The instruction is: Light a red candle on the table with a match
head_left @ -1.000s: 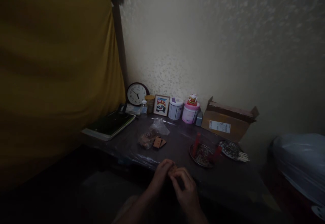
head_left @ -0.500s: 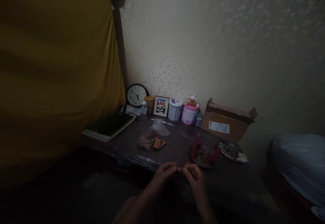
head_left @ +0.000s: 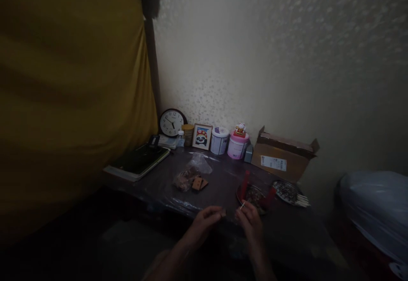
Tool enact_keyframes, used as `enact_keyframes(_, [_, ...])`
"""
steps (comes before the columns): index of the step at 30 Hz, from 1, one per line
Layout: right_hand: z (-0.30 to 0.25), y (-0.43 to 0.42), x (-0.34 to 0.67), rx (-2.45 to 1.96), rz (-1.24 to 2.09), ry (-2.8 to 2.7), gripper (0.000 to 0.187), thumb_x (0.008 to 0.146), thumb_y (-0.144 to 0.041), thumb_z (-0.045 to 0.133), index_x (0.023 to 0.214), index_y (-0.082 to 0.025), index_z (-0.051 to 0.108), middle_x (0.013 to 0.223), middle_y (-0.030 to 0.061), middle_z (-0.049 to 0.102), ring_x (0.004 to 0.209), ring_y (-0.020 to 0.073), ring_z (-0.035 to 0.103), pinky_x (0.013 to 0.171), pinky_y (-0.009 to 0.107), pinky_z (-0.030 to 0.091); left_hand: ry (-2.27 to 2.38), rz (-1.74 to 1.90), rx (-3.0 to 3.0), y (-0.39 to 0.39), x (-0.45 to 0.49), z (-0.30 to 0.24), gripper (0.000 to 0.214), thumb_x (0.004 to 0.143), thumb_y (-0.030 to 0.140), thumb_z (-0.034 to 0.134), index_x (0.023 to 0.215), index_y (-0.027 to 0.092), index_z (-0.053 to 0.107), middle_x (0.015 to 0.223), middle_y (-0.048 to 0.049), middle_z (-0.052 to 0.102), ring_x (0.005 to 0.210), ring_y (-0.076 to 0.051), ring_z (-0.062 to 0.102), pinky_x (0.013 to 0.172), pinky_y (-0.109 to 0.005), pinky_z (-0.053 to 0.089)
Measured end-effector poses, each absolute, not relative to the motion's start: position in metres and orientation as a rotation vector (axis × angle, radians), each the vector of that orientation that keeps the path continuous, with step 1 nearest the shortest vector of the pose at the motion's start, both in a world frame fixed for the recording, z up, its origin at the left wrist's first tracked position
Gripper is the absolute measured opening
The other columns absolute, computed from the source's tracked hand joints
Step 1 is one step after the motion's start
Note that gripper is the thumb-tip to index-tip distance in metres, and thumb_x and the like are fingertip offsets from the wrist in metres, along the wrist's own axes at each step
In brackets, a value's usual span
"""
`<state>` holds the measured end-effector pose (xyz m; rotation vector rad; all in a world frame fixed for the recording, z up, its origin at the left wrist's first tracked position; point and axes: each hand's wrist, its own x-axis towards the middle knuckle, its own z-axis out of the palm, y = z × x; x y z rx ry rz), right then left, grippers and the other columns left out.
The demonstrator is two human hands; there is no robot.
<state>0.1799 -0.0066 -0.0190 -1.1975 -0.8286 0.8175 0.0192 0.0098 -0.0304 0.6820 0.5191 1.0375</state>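
My left hand (head_left: 208, 219) is closed on a small dark, flat piece that looks like a matchbox (head_left: 224, 212); only its end shows past the fingertips. To the right of it, my right hand (head_left: 250, 219) pinches a thin pale matchstick (head_left: 242, 205) between thumb and fingers, with no flame on it. A gap separates the two hands at the table's near edge. Just beyond my right hand stands a dark round plate (head_left: 238, 197) with red candles (head_left: 245, 184) and dark bits on it. Brown boxes (head_left: 197, 183) lie beside a clear plastic bag (head_left: 200, 163).
Pale sticks (head_left: 302, 200) rest on a patterned plate (head_left: 285, 191) at the right. Along the wall stand a clock (head_left: 172, 122), a framed panda picture (head_left: 202, 137), two tubs (head_left: 219, 140), a cat figurine (head_left: 240, 129) and a cardboard box (head_left: 280, 153). A book (head_left: 137, 162) lies left.
My hands have drawn apart: the right one moved right with the matchstick, away from the piece in my left hand. The left hand stays nearly in place. The view has tilted slightly.
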Motion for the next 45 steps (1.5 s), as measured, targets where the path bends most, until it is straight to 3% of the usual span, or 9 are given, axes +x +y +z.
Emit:
enact_keyframes(5, [-0.032,-0.004,0.183,-1.162,0.840,-0.761,0.042,0.059,-0.042,0.073,0.090,-0.018,0.057,0.071,0.0012,0.070,0.068,0.0195,0.068,0.065,0.030,0.055,0.555,1.036,0.648,0.011,0.017,-0.031,0.026,0.058,0.025,0.080,0.081,0.016,0.070,0.081,-0.0050,0.073,0.080,-0.016,0.064,0.080,-0.028,0.043])
enact_keyframes(12, [-0.026,-0.019,0.186,-1.162,0.761,-0.724,0.037,0.059,-0.048,0.071,0.077,-0.018,0.059,0.066,0.0039,0.072,0.065,0.0237,0.070,0.061,0.035,0.057,0.535,1.048,0.650,-0.002,0.014,-0.014,0.020,0.063,0.025,0.076,0.081,0.017,0.071,0.087,-0.0053,0.073,0.088,-0.016,0.063,0.086,-0.029,0.041])
enact_keyframes(20, [0.021,-0.053,0.166,-1.293,0.383,-1.013,0.024,0.077,-0.042,0.057,0.080,-0.018,0.062,0.081,0.0050,0.071,0.080,0.0205,0.067,0.077,0.033,0.052,0.478,1.091,0.587,-0.025,0.013,-0.007,0.021,0.066,0.022,0.075,0.085,0.016,0.070,0.087,-0.0058,0.074,0.085,-0.016,0.065,0.084,-0.027,0.043])
enact_keyframes(25, [0.024,-0.068,0.145,-1.350,0.187,-1.224,0.021,0.085,-0.036,0.050,0.088,-0.020,0.064,0.089,0.0051,0.070,0.083,0.0179,0.066,0.077,0.030,0.051,0.489,1.104,0.590,-0.039,0.010,0.011,0.027,0.062,0.023,0.077,0.086,0.015,0.068,0.084,-0.0057,0.075,0.080,-0.017,0.066,0.082,-0.028,0.044])
enact_keyframes(38, [0.019,-0.073,0.146,-1.132,-0.123,-1.499,0.013,0.087,-0.015,0.050,0.096,-0.021,0.059,0.094,0.0055,0.069,0.089,0.0155,0.065,0.079,0.029,0.052,0.506,1.167,0.546,-0.047,0.018,0.024,0.030,0.059,0.028,0.079,0.082,0.015,0.065,0.084,-0.0062,0.074,0.083,-0.018,0.066,0.084,-0.030,0.044])
enact_keyframes(45, [0.031,-0.075,0.148,-1.165,-0.176,-1.475,0.010,0.087,-0.017,0.051,0.091,-0.021,0.060,0.089,0.0053,0.069,0.084,0.0158,0.065,0.076,0.030,0.052,0.547,1.176,0.571,-0.047,0.018,0.024,0.028,0.061,0.029,0.077,0.083,0.016,0.065,0.081,-0.0042,0.073,0.078,-0.016,0.065,0.078,-0.027,0.045])
